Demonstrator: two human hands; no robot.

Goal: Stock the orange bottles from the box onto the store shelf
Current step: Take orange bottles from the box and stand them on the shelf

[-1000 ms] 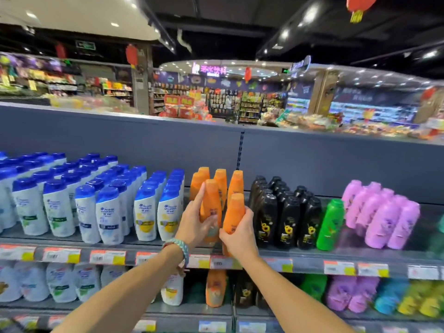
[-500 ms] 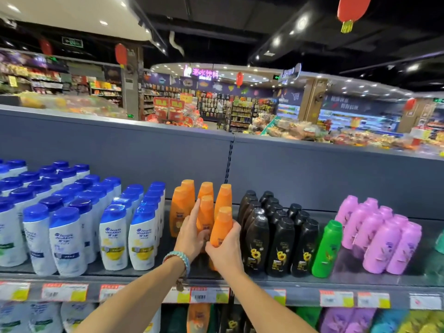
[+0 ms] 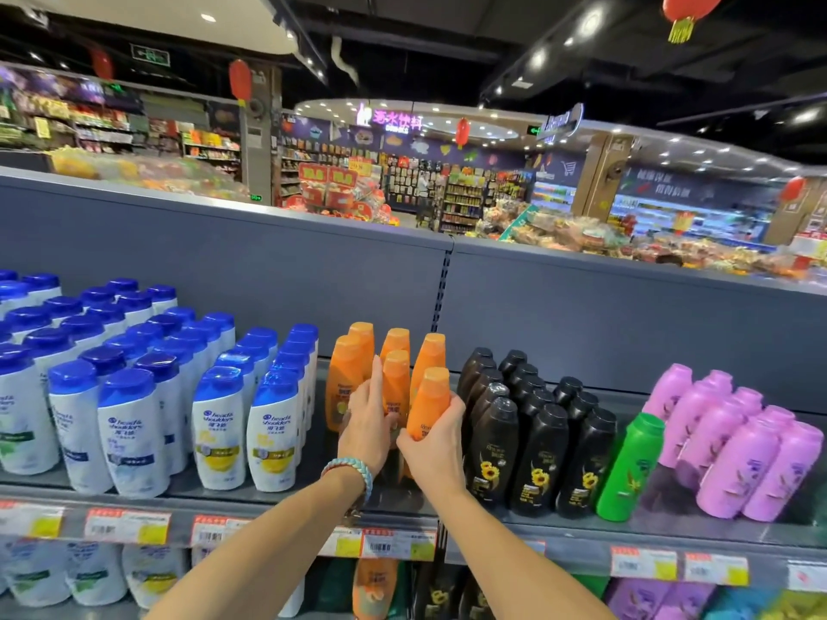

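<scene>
Past the price tags (image 3: 378, 545), the right hand (image 3: 436, 445) curls round the front orange bottle (image 3: 429, 402). The left hand (image 3: 367, 427) holds a second orange bottle (image 3: 396, 380) just behind. Both bottles are on the shelf (image 3: 268, 496), and other orange bottles (image 3: 347, 373) stand upright beyond.

The left forearm (image 3: 268, 543) and right forearm (image 3: 514, 543) are bare as far as the bottom edge of the view. A braided bracelet (image 3: 351, 474) of pale blue and white cord circles the left wrist, just behind the left hand (image 3: 367, 422), with a small dark piece (image 3: 355, 507) hanging beneath it.
</scene>
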